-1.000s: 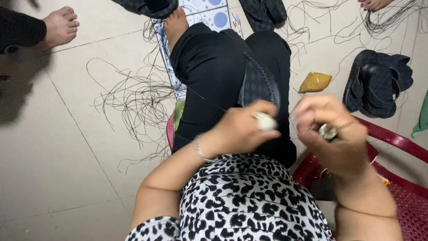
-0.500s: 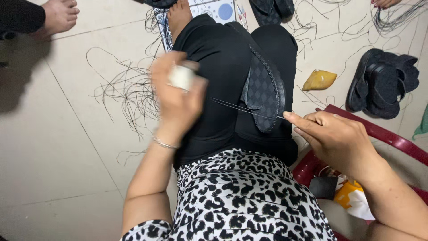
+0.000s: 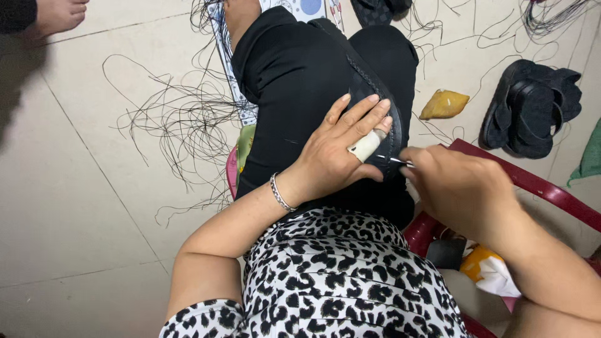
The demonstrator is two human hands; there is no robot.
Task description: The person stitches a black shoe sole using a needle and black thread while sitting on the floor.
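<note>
I see my left hand (image 3: 341, 153) lying flat on a black shoe upper (image 3: 369, 87) that rests along my lap, on the black trousers (image 3: 294, 75). The fingers (image 3: 369, 106) are spread and pressed against the piece, not curled round it, and one finger wears a pale wrap (image 3: 366, 145). A beaded bracelet (image 3: 280, 193) sits on that wrist.

My right hand (image 3: 460, 188) is just beside the left, at the near end of the shoe upper. Its fingertips are pinched together on a thin needle (image 3: 397, 161) whose tip touches the edge of the upper close to the wrapped finger. The two hands almost meet there; whether they actually touch I cannot tell.

The shoe upper runs from that point away from me, across my right thigh, with a row of stitching along its edge.

To the left of the shoe upper, on the tiled floor (image 3: 81, 188), lies a loose tangle of black threads (image 3: 178, 119). To its right lie a small yellow pouch (image 3: 443, 104) and, further out, a pair of dark sandals (image 3: 532, 106). Near my right hand is the rim of a red plastic chair (image 3: 551, 191), with a yellow and white bag (image 3: 488, 269) tucked below it. Beyond the far end of the upper is a patterned mat (image 3: 300, 7). Another person's bare foot (image 3: 59, 14) shows well off to the far left.
</note>
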